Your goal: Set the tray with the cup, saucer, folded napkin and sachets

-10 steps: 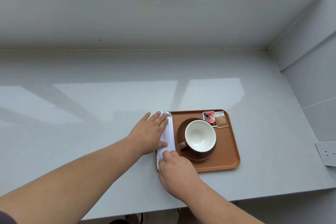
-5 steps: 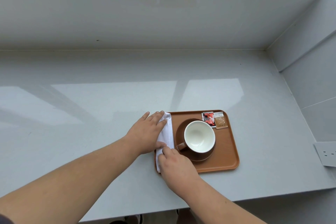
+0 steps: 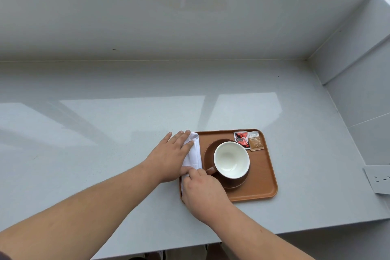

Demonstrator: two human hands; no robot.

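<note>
A brown tray (image 3: 261,188) sits on the pale grey bench (image 3: 105,124), right of centre in the lower half of the frame; on it stands a brown saucer (image 3: 211,150) carrying a brown cup (image 3: 231,159) with a white, empty inside, its handle pointing toward the lower left. Two sachets lie side by side in the tray's upper right corner, touching each other: a red and black sachet (image 3: 241,139) partly hidden behind the cup's rim, and a tan sachet (image 3: 255,141) just to its right. A white folded napkin (image 3: 195,154) lies along the tray's left edge, just beside the saucer; its top end reaches the tray's upper left corner. The left hand (image 3: 171,156) lies flat with its fingers spread and extended, palm down, pressing the napkin's left side, the hand partly over the bench and partly over the tray edge. The right hand (image 3: 202,190) covers the napkin's lower end at the tray's lower left corner; its fingers are curled down on the cloth, and whether its grip pinches the napkin or only presses it cannot be told from this angle. A white socket plate (image 3: 377,179) shows at the right edge of the frame.
</note>
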